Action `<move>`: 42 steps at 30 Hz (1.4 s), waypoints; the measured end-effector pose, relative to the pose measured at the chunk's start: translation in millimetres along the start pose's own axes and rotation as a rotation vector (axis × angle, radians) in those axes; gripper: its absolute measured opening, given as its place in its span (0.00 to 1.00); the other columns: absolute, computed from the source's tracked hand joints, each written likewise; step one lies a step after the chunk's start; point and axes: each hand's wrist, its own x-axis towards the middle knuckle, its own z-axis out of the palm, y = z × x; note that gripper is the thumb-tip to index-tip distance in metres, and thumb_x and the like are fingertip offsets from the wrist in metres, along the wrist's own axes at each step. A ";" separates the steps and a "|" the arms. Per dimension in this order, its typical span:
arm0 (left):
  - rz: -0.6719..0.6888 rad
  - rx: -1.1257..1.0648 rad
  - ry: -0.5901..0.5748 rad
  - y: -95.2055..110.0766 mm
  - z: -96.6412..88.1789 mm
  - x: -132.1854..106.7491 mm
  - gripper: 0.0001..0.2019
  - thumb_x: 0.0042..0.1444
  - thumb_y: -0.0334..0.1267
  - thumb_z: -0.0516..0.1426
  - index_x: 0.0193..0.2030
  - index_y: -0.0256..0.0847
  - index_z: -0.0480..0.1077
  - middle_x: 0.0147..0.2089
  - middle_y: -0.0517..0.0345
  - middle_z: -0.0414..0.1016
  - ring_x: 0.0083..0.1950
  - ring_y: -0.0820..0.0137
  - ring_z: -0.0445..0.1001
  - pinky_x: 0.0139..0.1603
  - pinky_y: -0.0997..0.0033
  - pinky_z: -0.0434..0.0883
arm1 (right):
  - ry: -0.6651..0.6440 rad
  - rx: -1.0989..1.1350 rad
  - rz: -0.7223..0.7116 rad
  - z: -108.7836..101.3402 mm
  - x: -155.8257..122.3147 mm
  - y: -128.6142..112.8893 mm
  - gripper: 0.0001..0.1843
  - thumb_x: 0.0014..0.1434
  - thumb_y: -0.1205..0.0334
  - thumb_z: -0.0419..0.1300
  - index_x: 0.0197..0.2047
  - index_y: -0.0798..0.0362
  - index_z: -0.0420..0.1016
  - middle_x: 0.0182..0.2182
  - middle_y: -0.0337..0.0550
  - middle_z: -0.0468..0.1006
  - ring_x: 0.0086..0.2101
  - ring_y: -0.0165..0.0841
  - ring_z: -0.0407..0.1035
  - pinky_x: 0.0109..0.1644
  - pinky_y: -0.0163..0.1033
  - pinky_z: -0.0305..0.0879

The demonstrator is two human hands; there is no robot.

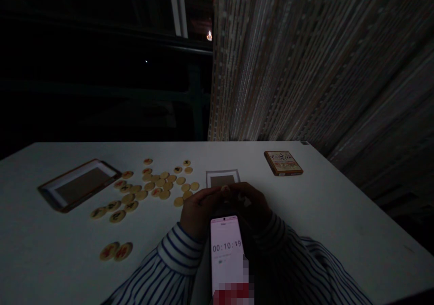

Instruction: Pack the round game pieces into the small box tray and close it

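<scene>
My left hand (199, 208) and my right hand (252, 203) meet near the middle of the white table (162, 260), fingers curled toward each other. Both look closed around something small at the fingertips, too dark to make out. Just beyond them lies a small rectangular box part with a pale rim (222, 172), partly hidden by my hands. Below and between my wrists a lit phone (225, 232) shows a timer reading 00:10:49. Round wooden Chinese chess pieces (164, 194) are scattered left of my left hand, some showing red or black characters.
An open shallow box (74, 175) lies at the table's left. Toward the back right sits a closed, printed box (284, 162). Two red-marked chess pieces (122, 251) lie nearer the front left. Behind the table hangs a string curtain (257, 70). The room is dim.
</scene>
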 end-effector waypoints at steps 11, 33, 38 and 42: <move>0.045 0.053 -0.036 7.4 -1.3 -2.9 0.13 0.37 0.42 0.63 0.31 0.37 0.75 0.30 0.53 0.78 0.31 0.67 0.75 0.31 0.72 0.73 | -0.053 -0.037 -0.088 -6.1 8.1 -5.6 0.11 0.54 0.55 0.54 0.36 0.50 0.74 0.30 0.45 0.77 0.31 0.33 0.71 0.35 0.38 0.68; 0.554 1.061 0.152 -10.8 -28.4 16.8 0.15 0.50 0.40 0.51 0.39 0.36 0.74 0.38 0.46 0.75 0.41 0.61 0.72 0.44 0.65 0.67 | -0.415 -0.597 -0.110 -42.3 32.2 6.8 0.14 0.51 0.59 0.57 0.41 0.53 0.73 0.31 0.44 0.77 0.33 0.33 0.70 0.38 0.38 0.61; 0.498 1.166 0.102 -19.0 -32.5 24.7 0.16 0.50 0.37 0.50 0.42 0.36 0.72 0.41 0.48 0.74 0.44 0.63 0.71 0.47 0.65 0.66 | -0.580 -0.648 0.004 -52.8 44.1 11.1 0.14 0.53 0.55 0.54 0.41 0.50 0.72 0.32 0.42 0.77 0.33 0.31 0.70 0.36 0.34 0.60; 0.479 1.212 0.070 -21.4 -34.0 28.4 0.16 0.51 0.36 0.50 0.43 0.35 0.71 0.41 0.49 0.74 0.45 0.65 0.70 0.47 0.66 0.66 | -0.699 -0.680 0.034 -54.2 53.3 13.5 0.14 0.52 0.54 0.54 0.40 0.50 0.73 0.32 0.40 0.77 0.33 0.30 0.69 0.35 0.32 0.59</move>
